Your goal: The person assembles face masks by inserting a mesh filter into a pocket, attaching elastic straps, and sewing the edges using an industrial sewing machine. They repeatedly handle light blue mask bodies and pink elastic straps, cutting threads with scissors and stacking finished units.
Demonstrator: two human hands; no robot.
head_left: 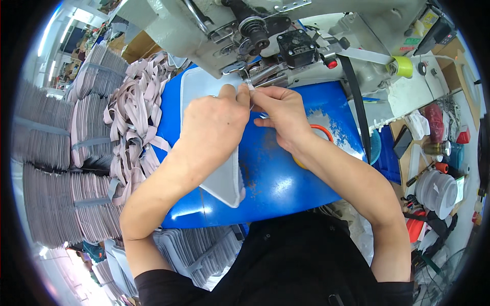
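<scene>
My left hand (217, 117) is closed over the upper right part of a light grey padded panel (224, 188), with its fingertips at a small pale piece near the sewing machine's (244, 69) needle area. My right hand (283, 112) pinches beside them at that pale piece, too small to make out clearly, its lower fingers curled. The panel lies on a scuffed blue work surface (270, 188). Orange-handled scissors (324, 132) lie partly hidden beneath my right hand.
Strapped stacks of grey panels (48, 204) and a heap of pinkish strips (127, 112) crowd the left; more panels (194, 250) are below. A black strap (357, 102) hangs at right, beside a blue basket (376, 148) and a cluttered side table (418, 158).
</scene>
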